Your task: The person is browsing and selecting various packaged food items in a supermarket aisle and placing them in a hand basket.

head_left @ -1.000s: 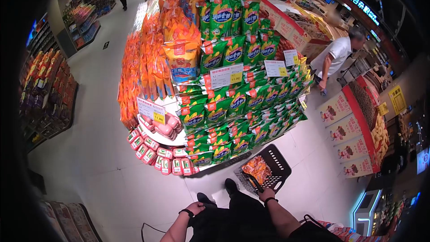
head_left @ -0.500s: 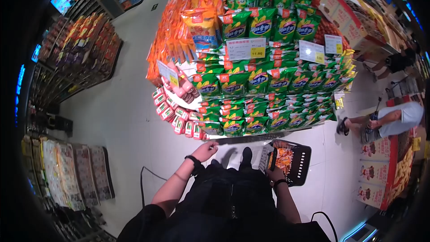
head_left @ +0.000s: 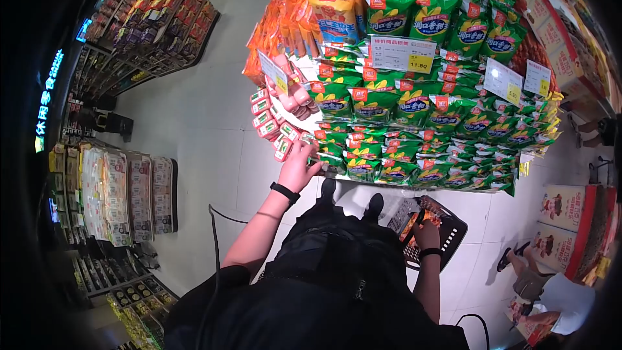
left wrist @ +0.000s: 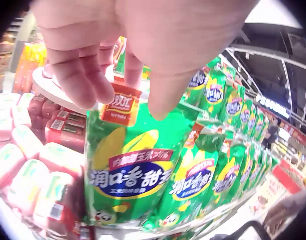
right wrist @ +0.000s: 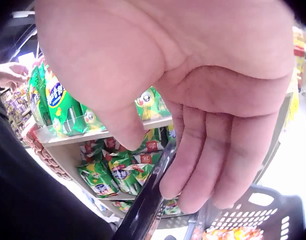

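My left hand [head_left: 301,163] reaches up to the lower corner of a round snack display. In the left wrist view its fingers [left wrist: 78,82] and thumb hover spread over the red-labelled top of a green corn-sausage pack [left wrist: 128,170], touching it or just short of it. Pink and red sausage packs [head_left: 269,120] lie just left of that pack, also seen as sausage packs [left wrist: 23,165]. My right hand [head_left: 426,234] hangs low and grips the black handle [right wrist: 145,205] of a black shopping basket [head_left: 450,233] holding orange packets [right wrist: 228,234].
Green packs [head_left: 414,110] with price tags [head_left: 402,55] fill the display tiers, orange packs [head_left: 285,32] higher up. Low shelves [head_left: 129,188] line the left aisle. Another shopper [head_left: 551,285] crouches at lower right beside printed cartons [head_left: 564,220]. White floor [head_left: 207,129] lies between.
My left hand has risen from beside my leg to the display's green packs. My view has tilted down and closer to the display. My right hand has kept hold of the basket handle.
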The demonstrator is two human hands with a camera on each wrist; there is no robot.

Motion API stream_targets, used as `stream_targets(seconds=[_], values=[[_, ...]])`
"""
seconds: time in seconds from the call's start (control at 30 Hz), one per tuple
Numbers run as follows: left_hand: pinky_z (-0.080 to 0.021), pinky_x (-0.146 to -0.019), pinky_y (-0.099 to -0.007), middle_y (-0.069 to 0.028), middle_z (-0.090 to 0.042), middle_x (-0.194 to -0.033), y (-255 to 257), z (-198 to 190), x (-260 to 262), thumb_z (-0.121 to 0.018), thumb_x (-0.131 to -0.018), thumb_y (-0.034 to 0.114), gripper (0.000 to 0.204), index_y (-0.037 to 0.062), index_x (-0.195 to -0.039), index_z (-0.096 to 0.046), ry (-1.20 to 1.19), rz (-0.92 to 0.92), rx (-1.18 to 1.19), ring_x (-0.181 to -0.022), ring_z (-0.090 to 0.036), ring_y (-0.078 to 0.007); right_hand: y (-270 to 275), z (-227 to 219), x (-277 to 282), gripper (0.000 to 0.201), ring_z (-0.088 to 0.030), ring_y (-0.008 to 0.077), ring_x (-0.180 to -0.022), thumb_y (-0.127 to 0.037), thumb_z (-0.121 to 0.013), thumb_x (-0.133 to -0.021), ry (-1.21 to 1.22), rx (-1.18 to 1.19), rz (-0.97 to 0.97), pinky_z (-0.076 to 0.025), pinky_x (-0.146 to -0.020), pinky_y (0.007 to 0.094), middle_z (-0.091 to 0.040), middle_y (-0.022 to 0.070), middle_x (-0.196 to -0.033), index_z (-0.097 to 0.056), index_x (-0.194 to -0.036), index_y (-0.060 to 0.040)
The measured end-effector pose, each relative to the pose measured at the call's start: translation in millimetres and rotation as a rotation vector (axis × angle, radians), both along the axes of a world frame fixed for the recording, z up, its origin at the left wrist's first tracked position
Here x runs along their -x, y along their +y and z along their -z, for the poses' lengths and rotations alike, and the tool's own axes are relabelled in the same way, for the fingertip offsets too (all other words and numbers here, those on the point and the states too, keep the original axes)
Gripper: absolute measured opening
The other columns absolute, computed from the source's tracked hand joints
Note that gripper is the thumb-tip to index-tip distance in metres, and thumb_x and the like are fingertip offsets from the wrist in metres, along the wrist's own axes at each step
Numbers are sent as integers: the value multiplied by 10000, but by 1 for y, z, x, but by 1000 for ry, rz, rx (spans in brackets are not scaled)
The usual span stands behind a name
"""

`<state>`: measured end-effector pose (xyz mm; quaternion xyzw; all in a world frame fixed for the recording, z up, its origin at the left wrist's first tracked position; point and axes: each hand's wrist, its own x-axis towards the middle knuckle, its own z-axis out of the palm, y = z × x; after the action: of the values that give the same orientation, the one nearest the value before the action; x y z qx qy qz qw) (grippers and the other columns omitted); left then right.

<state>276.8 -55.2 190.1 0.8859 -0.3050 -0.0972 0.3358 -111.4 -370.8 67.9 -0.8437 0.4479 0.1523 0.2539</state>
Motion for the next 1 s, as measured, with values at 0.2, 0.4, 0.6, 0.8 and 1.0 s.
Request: stream_targets(seconds=[0.2,0.4,0.6,0.8,1.0], values=[[-592,-759,-473,-140,-690,-981,21,41,-35,-704,-994,179,119,78,-1056,-699,-18,185,19,-931,-723,-372,40,-58,-78,320,-745,425,-966,-281,-686,-966,-214,79,-19,-582,-860,527,-762,245,-981,-710,-1155,-24],[-580,-699,-466,-109,-700,-923,33,3,-31,-705,-976,174,74,106,-968,-733,-47,377,86,-855,-719,-355,121,-128,-199,453,-733,270,-978,-287,-789,-969,-505,-296,-228,-590,-876,395,-726,149,-1109,-670,-1328,-39],[-574,-687,-424,-77,-698,-919,41,-76,-37,-745,-960,161,103,129,-1056,-765,-6,497,238,-830,-722,-315,151,-145,-253,586,-662,334,-1191,-301,-869,-907,-623,-298,-448,-527,-1032,426,-679,162,-1257,-629,-1377,-45],[-575,-696,-401,-41,-720,-940,25,-145,-33,-761,-956,154,117,147,-1068,-795,1,621,389,-817,-714,-282,160,-181,-248,472,-683,185,-1165,-148,-864,-922,-752,-735,-227,-539,-1007,349,-722,78,-1255,-672,-1338,-35],[-546,-952,-356,-91,-759,-1115,-14,-183,-29,-856,-904,183,328,75,-1199,-763,60,540,630,-1080,-720,-273,145,-221,-220,534,-668,159,-1203,-146,-868,-932,-888,-903,-165,-551,-1039,347,-709,69,-1323,-632,-1401,-40]])
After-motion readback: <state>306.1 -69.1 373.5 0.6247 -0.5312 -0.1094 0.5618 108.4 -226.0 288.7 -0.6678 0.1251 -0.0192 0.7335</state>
